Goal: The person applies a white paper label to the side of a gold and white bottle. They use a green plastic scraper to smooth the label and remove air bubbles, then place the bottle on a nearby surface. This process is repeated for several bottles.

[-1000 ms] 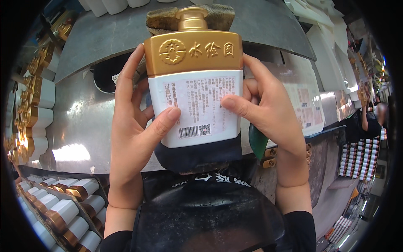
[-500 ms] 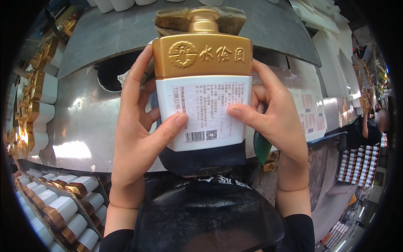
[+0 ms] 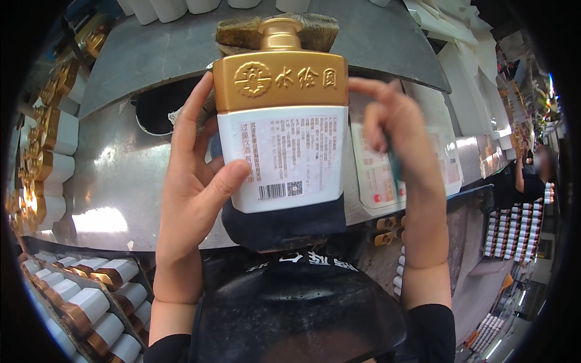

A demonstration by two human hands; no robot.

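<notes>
A flat-sided bottle (image 3: 278, 175) with a white body and a gold top lies front up on a dark cloth pad (image 3: 284, 225), its neck over a wooden block (image 3: 321, 31). A clear printed label (image 3: 290, 145) is on its white front. My left hand (image 3: 196, 163) grips the bottle's left side, thumb on the front face, fingers along the edge. My right hand (image 3: 399, 133) is blurred at the right; its index finger reaches the bottle's gold shoulder. A thin green flat piece (image 3: 396, 164) shows edge-on in its curled fingers.
Sheets of printed labels (image 3: 375, 193) lie on the metal table (image 3: 109, 181) at right. A dark round bowl (image 3: 151, 115) with a cloth sits behind my left hand. Gold-and-white bottles (image 3: 57, 139) stand at left, with crated ones (image 3: 85, 305) below. A person (image 3: 523, 187) is far right.
My right hand has let go of the bottle's front and swung right, turning the green piece with it. The bottle appears slightly further left, still in my left hand.
</notes>
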